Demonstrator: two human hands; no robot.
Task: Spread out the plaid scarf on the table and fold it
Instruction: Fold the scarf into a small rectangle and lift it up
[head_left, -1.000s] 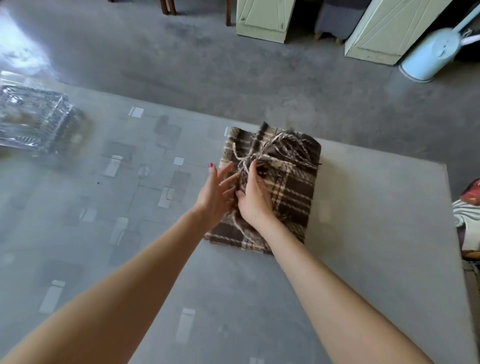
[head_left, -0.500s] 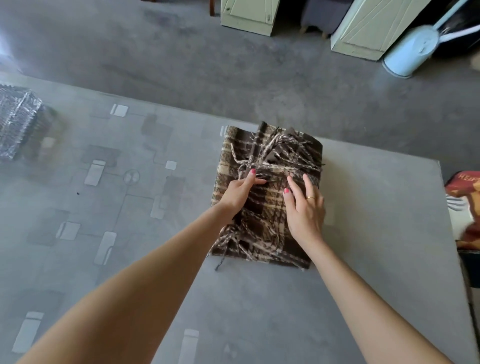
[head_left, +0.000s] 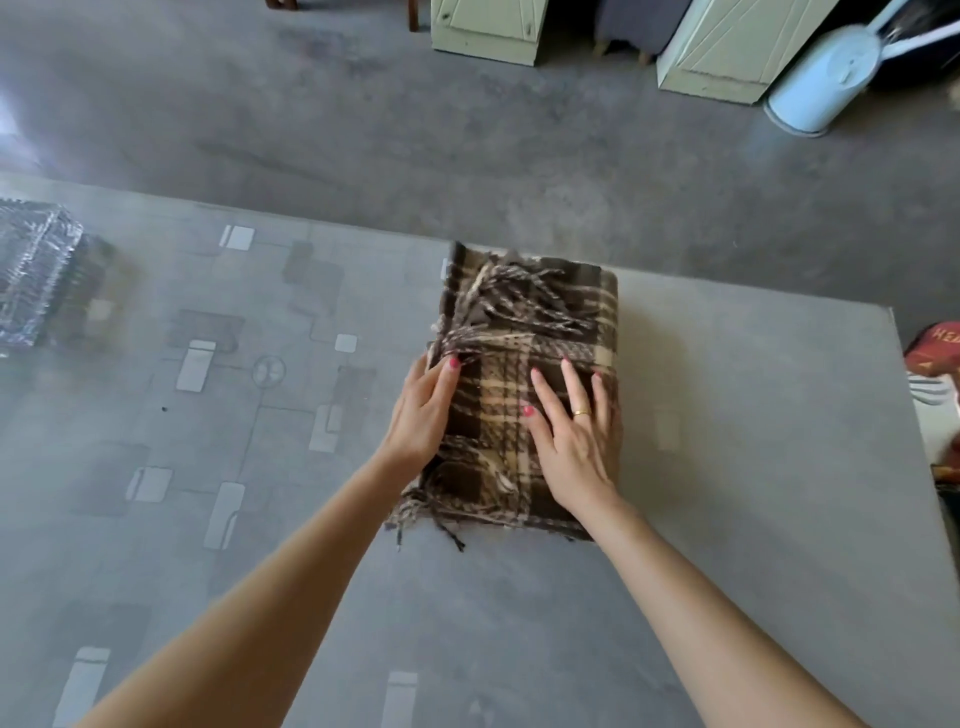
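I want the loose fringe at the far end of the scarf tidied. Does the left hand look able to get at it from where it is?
Probably yes. The left hand rests on the scarf's left edge, and nothing lies between it and the fringe just beyond its fingertips.

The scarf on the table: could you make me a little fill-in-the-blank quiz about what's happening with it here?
1. The scarf lies ____ in a compact bundle, not spread out.
2. The right hand rests ____ on top of it, fingers spread.
3. The left hand touches the scarf's ____ edge.
4. Loose ____ lies across the scarf's far end.

Missing words: folded; flat; left; fringe
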